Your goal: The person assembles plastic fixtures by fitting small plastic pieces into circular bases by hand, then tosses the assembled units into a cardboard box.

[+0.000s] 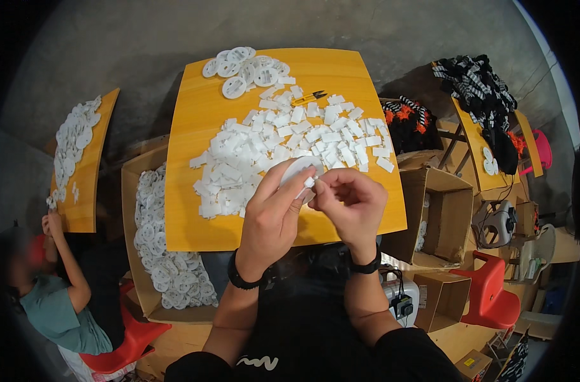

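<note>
A round white plastic disc point(300, 163) is gripped in my left hand point(271, 215) over the near part of the yellow table. Against its face sits a small white piece point(309, 182), under my left fingers. My right hand point(355, 204) is closed in a pinch at the disc's right edge; whatever is between its fingertips is too small to make out. Just beyond both hands spreads a heap of small white rectangular pieces point(239, 153). Yellow-handled thread snips point(309, 98) lie at the heap's far side, and more white discs point(265, 77) are piled at the far left corner.
Left of the table point(197, 232) stands a cardboard box point(132, 191) full of white discs. An open carton point(446, 219) is at the right, near a red chair point(490, 293). Another person point(67, 299) sits at a side table at the left.
</note>
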{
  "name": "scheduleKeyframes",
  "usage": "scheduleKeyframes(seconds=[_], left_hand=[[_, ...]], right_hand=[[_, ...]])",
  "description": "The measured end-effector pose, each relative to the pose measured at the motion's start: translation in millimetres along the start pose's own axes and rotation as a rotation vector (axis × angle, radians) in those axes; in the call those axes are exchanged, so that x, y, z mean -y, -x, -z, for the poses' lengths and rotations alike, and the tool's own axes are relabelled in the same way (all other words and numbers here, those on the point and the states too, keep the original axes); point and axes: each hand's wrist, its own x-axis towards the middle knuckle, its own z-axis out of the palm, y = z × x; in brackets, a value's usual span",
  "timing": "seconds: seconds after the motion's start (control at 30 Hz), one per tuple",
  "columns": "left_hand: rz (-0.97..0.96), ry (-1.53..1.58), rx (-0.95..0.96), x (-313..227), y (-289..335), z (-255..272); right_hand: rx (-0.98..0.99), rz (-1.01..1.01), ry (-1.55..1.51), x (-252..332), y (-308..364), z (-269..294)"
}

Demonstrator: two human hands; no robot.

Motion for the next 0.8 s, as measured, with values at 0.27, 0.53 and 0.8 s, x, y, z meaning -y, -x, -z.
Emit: scheduleKeyframes(seconds=[0.27, 0.53, 0.8], left_hand=[[-0.026, -0.004, 0.029, 3.1, -1.4, 1.9], [-0.055, -0.019, 0.029, 3.1, -1.3, 1.3], [-0.002, -0.001, -0.009, -0.8, 0.9, 1.3]], right_hand=[[0.137, -0.674, -0.896, -11.7, -2.1, 5.6], [0.098, -0.589, -0.88, -7.6, 0.4, 0.0], [-0.021, 0.4, 0.345, 1.7, -6.7, -1.5]])
